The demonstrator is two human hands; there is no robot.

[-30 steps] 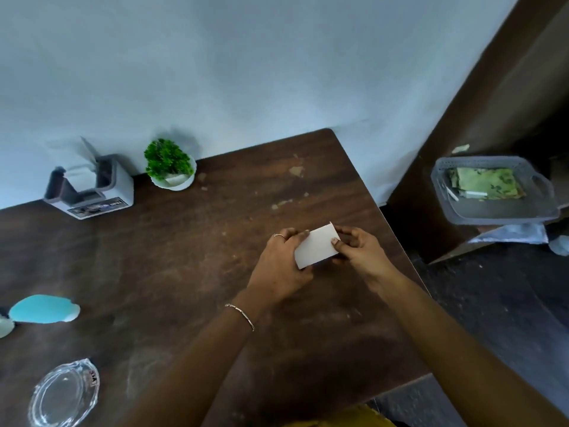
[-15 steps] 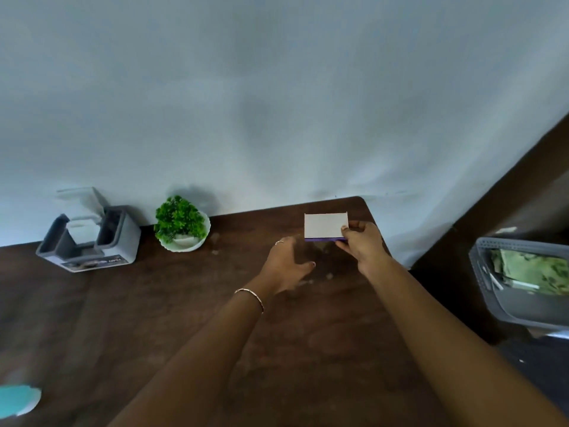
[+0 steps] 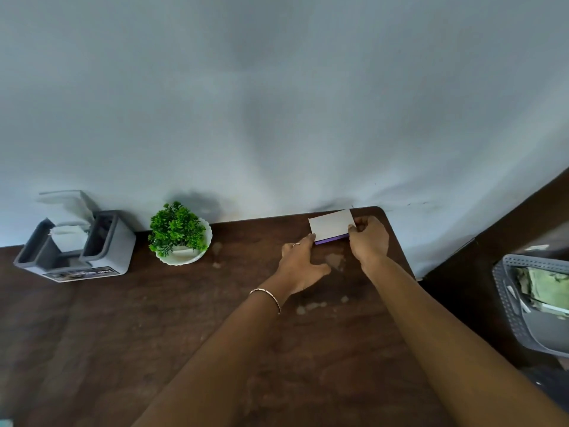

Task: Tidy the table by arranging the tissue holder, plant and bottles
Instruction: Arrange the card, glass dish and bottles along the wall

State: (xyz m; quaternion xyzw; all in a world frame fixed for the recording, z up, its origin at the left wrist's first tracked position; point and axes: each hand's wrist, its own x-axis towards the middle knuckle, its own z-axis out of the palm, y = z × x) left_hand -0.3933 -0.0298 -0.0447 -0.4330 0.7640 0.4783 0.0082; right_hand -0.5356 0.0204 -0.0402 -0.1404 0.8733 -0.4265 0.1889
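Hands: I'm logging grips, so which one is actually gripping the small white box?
The right hand pinches the white box at its right edge by the table's far corner. The left hand lies spread, fingertips only touching the box's near-left corner.

One head-worn view looks forward and down; wall (image 3: pixel 277 87) fills the upper frame, table (image 3: pixel 154 334) the lower, near.

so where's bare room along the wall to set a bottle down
Bare wood runs between the small green plant in its white bowl and the left hand. The near tabletop is open too. The far right corner is crowded: both hands and the white purple-edged box.
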